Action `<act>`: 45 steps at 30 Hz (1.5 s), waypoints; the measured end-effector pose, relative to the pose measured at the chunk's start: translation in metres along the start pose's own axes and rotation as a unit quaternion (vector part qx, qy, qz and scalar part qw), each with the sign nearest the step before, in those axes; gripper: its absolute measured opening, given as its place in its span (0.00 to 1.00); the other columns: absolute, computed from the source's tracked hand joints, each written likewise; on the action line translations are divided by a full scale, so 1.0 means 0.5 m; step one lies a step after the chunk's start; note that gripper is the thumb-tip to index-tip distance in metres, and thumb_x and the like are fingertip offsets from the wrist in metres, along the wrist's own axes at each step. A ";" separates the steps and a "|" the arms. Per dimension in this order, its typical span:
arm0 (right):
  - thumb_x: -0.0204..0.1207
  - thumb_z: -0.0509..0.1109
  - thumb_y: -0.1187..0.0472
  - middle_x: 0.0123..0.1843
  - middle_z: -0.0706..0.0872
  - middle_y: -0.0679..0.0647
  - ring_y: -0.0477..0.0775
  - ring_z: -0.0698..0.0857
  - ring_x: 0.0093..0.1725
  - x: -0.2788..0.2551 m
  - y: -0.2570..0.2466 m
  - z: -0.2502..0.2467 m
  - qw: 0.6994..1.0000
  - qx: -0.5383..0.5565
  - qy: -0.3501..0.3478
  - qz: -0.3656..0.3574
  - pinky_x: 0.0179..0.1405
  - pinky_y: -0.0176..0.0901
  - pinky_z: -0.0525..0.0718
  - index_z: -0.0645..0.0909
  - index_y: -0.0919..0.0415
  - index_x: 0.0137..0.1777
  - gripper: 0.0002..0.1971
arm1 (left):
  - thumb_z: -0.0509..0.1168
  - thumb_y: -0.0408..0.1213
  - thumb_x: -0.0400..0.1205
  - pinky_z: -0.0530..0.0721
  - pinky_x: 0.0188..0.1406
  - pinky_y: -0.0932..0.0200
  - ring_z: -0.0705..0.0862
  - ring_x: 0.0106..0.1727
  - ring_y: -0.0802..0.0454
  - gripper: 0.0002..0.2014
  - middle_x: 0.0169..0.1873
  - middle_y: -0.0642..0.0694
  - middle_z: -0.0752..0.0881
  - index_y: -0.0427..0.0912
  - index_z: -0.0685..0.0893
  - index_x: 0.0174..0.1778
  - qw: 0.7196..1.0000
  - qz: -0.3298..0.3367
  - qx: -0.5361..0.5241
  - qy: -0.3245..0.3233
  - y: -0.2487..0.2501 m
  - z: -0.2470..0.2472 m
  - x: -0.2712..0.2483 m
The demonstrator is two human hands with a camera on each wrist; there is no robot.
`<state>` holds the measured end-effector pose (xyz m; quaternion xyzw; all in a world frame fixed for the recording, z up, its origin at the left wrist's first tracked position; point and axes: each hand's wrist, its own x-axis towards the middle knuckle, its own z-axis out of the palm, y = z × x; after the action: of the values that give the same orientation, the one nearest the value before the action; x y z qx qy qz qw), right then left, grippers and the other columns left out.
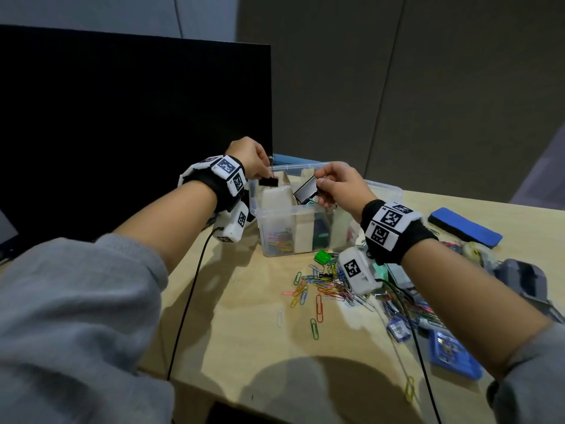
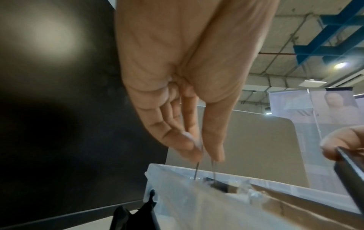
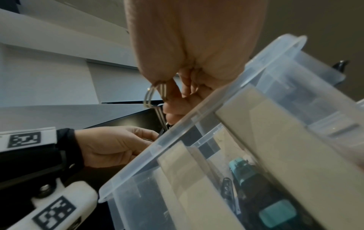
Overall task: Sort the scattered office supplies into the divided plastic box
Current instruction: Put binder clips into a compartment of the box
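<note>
The clear divided plastic box [image 1: 385, 191] stands at the table's far edge, with cardboard dividers [image 1: 303, 231] inside. My left hand [image 1: 251, 157] pinches the wire handles of a small black binder clip [image 1: 269, 181], which hangs over the box's back left compartment. In the left wrist view the fingertips [image 2: 197, 153] pinch those wires above the box rim [image 2: 177, 168]. My right hand [image 1: 339, 186] grips a large black binder clip [image 1: 305, 191] by its handles over the box's middle. Its wire handles [image 3: 150, 96] show in the right wrist view, beside the box [image 3: 199, 112].
Colored paper clips [image 1: 321, 289] lie scattered in front of the box, with a green binder clip [image 1: 322, 257]. Right of them are a blue eraser [image 1: 464, 226], a blue case [image 1: 452, 356] and mixed supplies. A black monitor [image 1: 122, 133] stands at the left. Cables cross the table.
</note>
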<state>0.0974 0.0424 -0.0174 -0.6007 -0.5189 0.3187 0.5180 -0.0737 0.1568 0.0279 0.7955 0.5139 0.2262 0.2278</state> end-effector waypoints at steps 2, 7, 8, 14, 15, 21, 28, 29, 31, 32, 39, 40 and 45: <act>0.83 0.62 0.69 0.35 0.79 0.54 0.51 0.83 0.29 0.002 0.001 0.000 1.000 0.000 0.002 0.002 0.30 0.40 0.84 0.76 0.58 0.50 0.06 | 0.78 0.37 0.73 0.84 0.45 0.59 0.85 0.48 0.52 0.26 0.55 0.45 0.85 0.41 0.79 0.67 1.000 0.005 0.017 0.003 0.005 0.008 -0.009; 0.83 0.63 0.69 0.35 0.81 0.56 0.48 0.83 0.25 0.007 0.004 0.000 1.000 0.013 -0.001 0.001 0.25 0.37 0.82 0.76 0.62 0.54 0.04 | 0.75 0.49 0.75 0.81 0.49 0.64 0.83 0.53 0.55 0.23 0.54 0.49 0.85 0.46 0.80 0.64 0.987 0.124 0.009 -0.098 0.046 0.012 -0.060; 0.83 0.63 0.69 0.35 0.81 0.56 0.47 0.83 0.24 0.007 0.003 0.000 1.000 0.029 0.000 0.006 0.23 0.36 0.82 0.76 0.64 0.56 0.05 | 0.75 0.50 0.75 0.81 0.49 0.64 0.84 0.53 0.55 0.24 0.52 0.50 0.85 0.46 0.80 0.64 0.983 0.135 0.016 -0.126 0.054 0.013 -0.072; 0.83 0.62 0.72 0.33 0.81 0.61 0.46 0.82 0.24 0.004 -0.005 -0.015 0.994 0.106 -0.012 0.025 0.25 0.34 0.83 0.79 0.69 0.52 0.05 | 0.79 0.45 0.72 0.86 0.49 0.55 0.84 0.48 0.54 0.29 0.52 0.49 0.84 0.46 0.74 0.65 0.967 0.216 0.108 -0.077 0.072 0.047 -0.100; 0.83 0.62 0.72 0.33 0.81 0.60 0.46 0.82 0.25 0.004 -0.005 -0.018 0.993 0.116 -0.012 0.026 0.26 0.34 0.83 0.80 0.68 0.50 0.05 | 0.78 0.44 0.72 0.87 0.48 0.54 0.84 0.48 0.52 0.28 0.52 0.48 0.84 0.45 0.73 0.64 0.965 0.228 0.119 -0.057 0.074 0.049 -0.103; 0.82 0.64 0.68 0.31 0.82 0.59 0.51 0.82 0.29 0.011 0.000 -0.027 0.989 0.141 -0.015 0.045 0.31 0.38 0.83 0.80 0.74 0.54 0.07 | 0.69 0.37 0.79 0.87 0.44 0.51 0.84 0.44 0.47 0.13 0.47 0.44 0.83 0.42 0.76 0.57 0.933 0.280 0.224 -0.003 0.096 0.051 -0.108; 0.83 0.64 0.66 0.36 0.85 0.65 0.53 0.84 0.30 0.013 0.000 -0.030 0.984 0.168 -0.045 0.047 0.29 0.37 0.84 0.79 0.75 0.56 0.10 | 0.64 0.40 0.84 0.86 0.44 0.54 0.84 0.43 0.48 0.08 0.45 0.44 0.83 0.41 0.81 0.54 0.925 0.276 0.258 0.035 0.106 0.049 -0.108; 0.84 0.63 0.65 0.35 0.84 0.64 0.53 0.83 0.29 0.011 -0.002 -0.029 0.983 0.172 -0.051 0.048 0.28 0.37 0.84 0.79 0.74 0.56 0.11 | 0.62 0.40 0.84 0.86 0.43 0.53 0.84 0.42 0.47 0.08 0.44 0.44 0.84 0.40 0.82 0.53 0.926 0.272 0.258 0.049 0.105 0.045 -0.107; 0.85 0.61 0.63 0.34 0.82 0.61 0.52 0.79 0.29 0.007 -0.007 -0.026 0.981 0.180 -0.061 0.049 0.28 0.36 0.82 0.79 0.72 0.53 0.10 | 0.61 0.41 0.84 0.81 0.37 0.54 0.83 0.40 0.47 0.09 0.42 0.45 0.84 0.42 0.84 0.51 0.928 0.251 0.264 0.075 0.101 0.029 -0.096; 0.85 0.61 0.63 0.34 0.81 0.60 0.51 0.79 0.29 0.005 -0.009 -0.025 0.981 0.179 -0.059 0.048 0.28 0.36 0.82 0.78 0.71 0.52 0.10 | 0.62 0.41 0.84 0.79 0.37 0.55 0.81 0.40 0.48 0.09 0.43 0.46 0.84 0.43 0.85 0.51 0.934 0.232 0.259 0.078 0.096 0.021 -0.088; 0.82 0.65 0.69 0.38 0.83 0.60 0.48 0.83 0.30 -0.001 -0.009 -0.020 0.997 0.067 -0.033 0.030 0.31 0.35 0.85 0.81 0.69 0.52 0.05 | 0.69 0.38 0.82 0.85 0.54 0.50 0.85 0.52 0.48 0.04 0.49 0.47 0.86 0.45 0.88 0.49 0.980 0.106 0.160 0.054 0.045 -0.009 -0.034; 0.81 0.65 0.70 0.39 0.83 0.60 0.48 0.83 0.31 -0.003 -0.010 -0.017 0.998 0.042 -0.030 0.022 0.32 0.34 0.86 0.81 0.70 0.52 0.05 | 0.70 0.36 0.81 0.85 0.55 0.51 0.85 0.52 0.48 0.03 0.49 0.47 0.86 0.45 0.88 0.48 0.981 0.101 0.156 0.051 0.040 -0.007 -0.030; 0.77 0.70 0.68 0.43 0.85 0.53 0.43 0.83 0.39 -0.014 -0.010 -0.003 0.991 -0.105 -0.063 -0.045 0.36 0.27 0.82 0.84 0.66 0.53 0.06 | 0.74 0.36 0.77 0.87 0.54 0.49 0.86 0.51 0.48 0.06 0.48 0.47 0.87 0.46 0.89 0.48 0.976 0.048 0.207 0.046 0.022 0.015 -0.010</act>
<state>0.0953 0.0351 -0.0132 -0.6066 -0.6076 0.2762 0.4318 -0.0635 0.1471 0.0280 0.8380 0.5206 0.1619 0.0236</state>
